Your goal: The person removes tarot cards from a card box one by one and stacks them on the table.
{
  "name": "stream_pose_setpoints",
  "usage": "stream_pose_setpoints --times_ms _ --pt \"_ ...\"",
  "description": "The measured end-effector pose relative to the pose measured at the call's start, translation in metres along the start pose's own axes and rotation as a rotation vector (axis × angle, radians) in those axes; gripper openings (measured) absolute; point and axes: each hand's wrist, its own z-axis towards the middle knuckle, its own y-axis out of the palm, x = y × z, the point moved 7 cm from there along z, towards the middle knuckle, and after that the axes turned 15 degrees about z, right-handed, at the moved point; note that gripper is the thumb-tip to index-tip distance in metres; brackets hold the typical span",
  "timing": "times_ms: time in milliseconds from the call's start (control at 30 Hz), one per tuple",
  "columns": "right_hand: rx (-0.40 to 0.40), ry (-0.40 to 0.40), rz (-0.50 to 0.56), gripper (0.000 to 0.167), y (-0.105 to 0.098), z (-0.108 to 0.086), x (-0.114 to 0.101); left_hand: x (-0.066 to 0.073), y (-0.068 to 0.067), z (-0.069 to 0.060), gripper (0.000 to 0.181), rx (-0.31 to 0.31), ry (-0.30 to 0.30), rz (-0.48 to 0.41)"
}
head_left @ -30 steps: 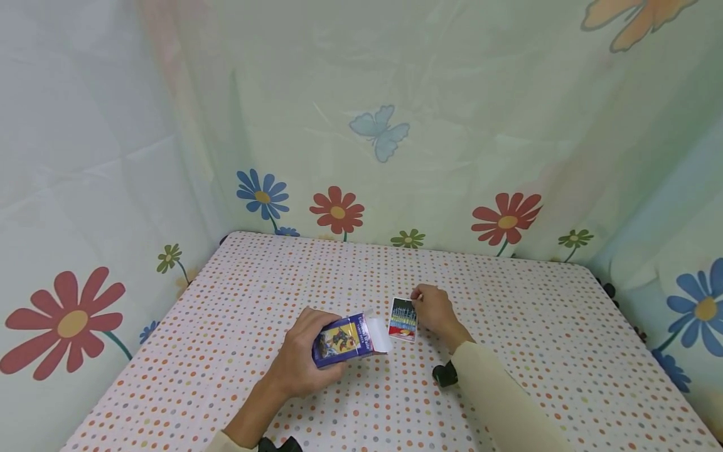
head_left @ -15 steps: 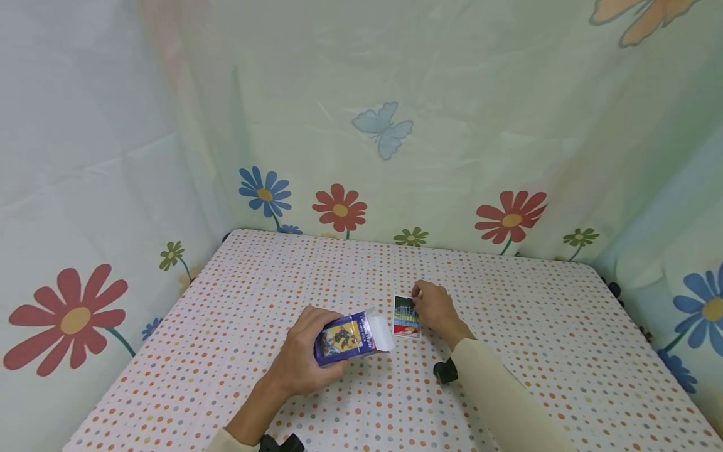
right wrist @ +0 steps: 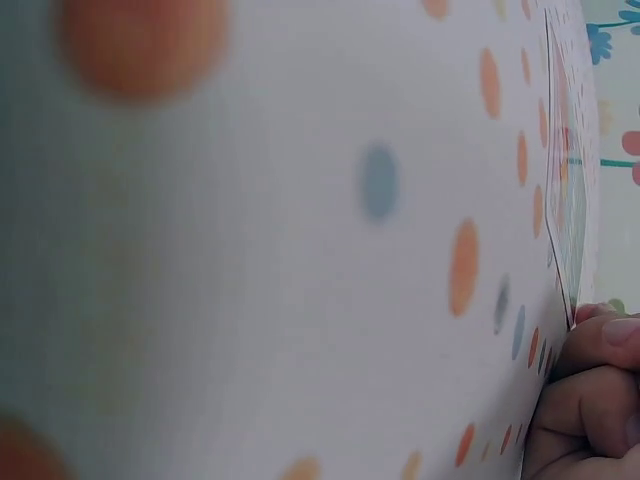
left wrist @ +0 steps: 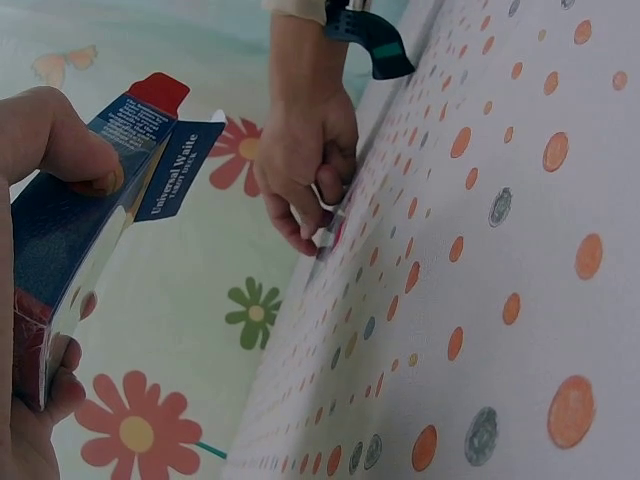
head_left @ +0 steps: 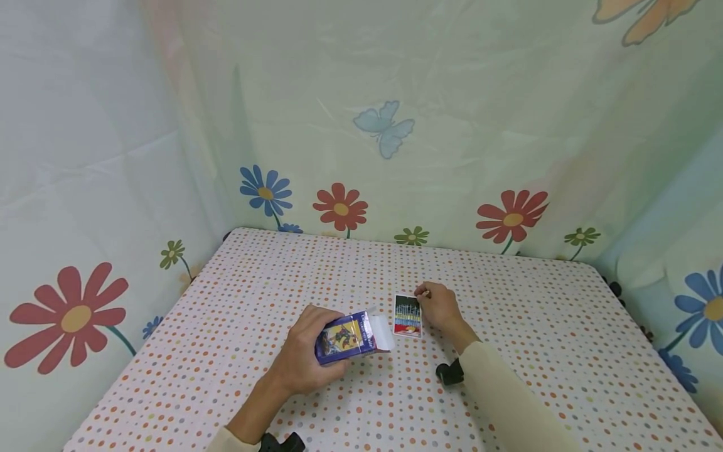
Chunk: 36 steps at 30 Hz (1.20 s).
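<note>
Covered behind the right grip (head_left: pixel 442 307) by a long, plain, pale cream sleeve (head_left: pixel 511 398), ending just behind the wrist. Covered likewise behind the left grip (head_left: pixel 307 358) by a matching cream cuff (head_left: pixel 230 441), cropped at the lower edge of the head view. Fitted behind the right grip, on the side toward the left grip, with a black, curved wrist unit (head_left: pixel 450 373), dull green in part in the left wrist view. Fitted behind the left grip with a second black unit (head_left: pixel 282 442), twin-lobed in outline.
</note>
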Motion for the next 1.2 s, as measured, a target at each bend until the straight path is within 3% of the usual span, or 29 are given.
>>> stream_pose_setpoints --times_ms 200,400,567,800,1200 --pt "0.003 0.025 -0.014 0.020 0.001 -0.005 -0.001 0.000 -0.001 0.001 0.065 0.003 0.002 0.000" --pt "0.026 0.036 -0.020 0.035 0.000 -0.014 -0.002 0.000 0.000 0.000 0.065 -0.002 -0.010 0.002" --pt "0.051 0.026 0.029 0.040 -0.004 -0.025 -0.004 0.002 0.002 -0.001 0.065 -0.013 -0.006 -0.005" --pt "-0.002 -0.010 0.109 0.037 -0.001 -0.043 -0.016 0.002 0.002 0.000 0.066 -0.017 -0.006 -0.007" --pt "-0.056 -0.144 0.243 0.018 -0.002 -0.085 -0.062 0.000 0.000 -0.001 0.066 0.000 0.000 0.001"
